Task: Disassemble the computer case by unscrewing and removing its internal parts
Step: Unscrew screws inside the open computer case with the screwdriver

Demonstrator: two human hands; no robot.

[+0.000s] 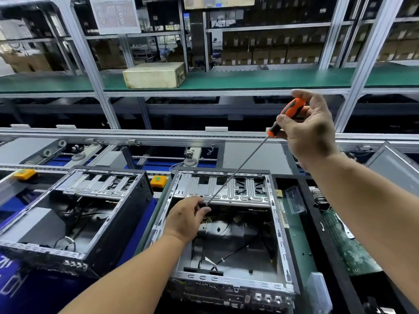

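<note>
An open computer case [280, 234] lies in front of me with loose black cables inside and a silver drive cage [229, 189] across its far end. My right hand [310, 128] grips the orange and black handle of a long screwdriver [238, 169], held high and tilted. The shaft slants down to the left, and its tip meets the near edge of the drive cage. My left hand [187, 217] reaches into the case there, its fingertips pinching at the tip of the shaft; whatever small part sits under them is hidden.
A second open case [127, 220] lies to the left on the blue conveyor. A green circuit board [349, 243] and a clear plastic piece [294, 200] lie to the right. Orange stop blocks [158, 181] sit between the cases. A beige box [154, 74] rests on the green shelf behind.
</note>
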